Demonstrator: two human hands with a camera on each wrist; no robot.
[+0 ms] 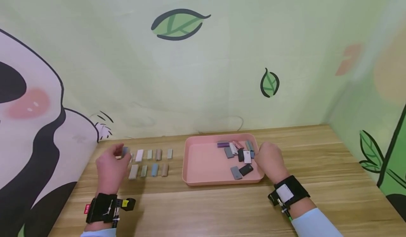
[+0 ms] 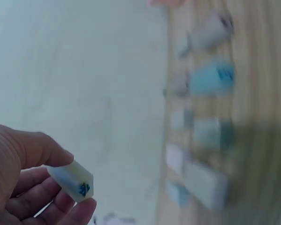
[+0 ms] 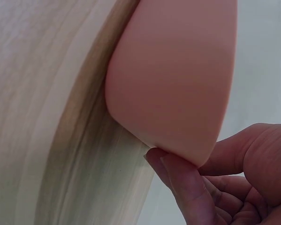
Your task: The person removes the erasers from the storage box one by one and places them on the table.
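Near the far left of the table, my left hand [image 1: 111, 165] pinches a small pale block [image 2: 73, 180] between thumb and fingers. The left wrist view shows a blue mark on its end, and it is held up off the table. Just right of that hand, small blocks stand in two rows, among them a white one [image 1: 139, 155] and a blue one [image 1: 154, 170]. My right hand [image 1: 270, 161] grips the right side of a pink tray [image 1: 203, 163]. In the right wrist view its fingertips [image 3: 189, 185] press the tray's outer wall near a corner.
Loose small blocks lie in the right half of the tray, including a black one [image 1: 246, 169], a purple one [image 1: 223, 145] and a white one [image 1: 247, 157]. The wooden table [image 1: 222, 208] meets a printed backdrop [image 1: 222, 89] at its far edge.
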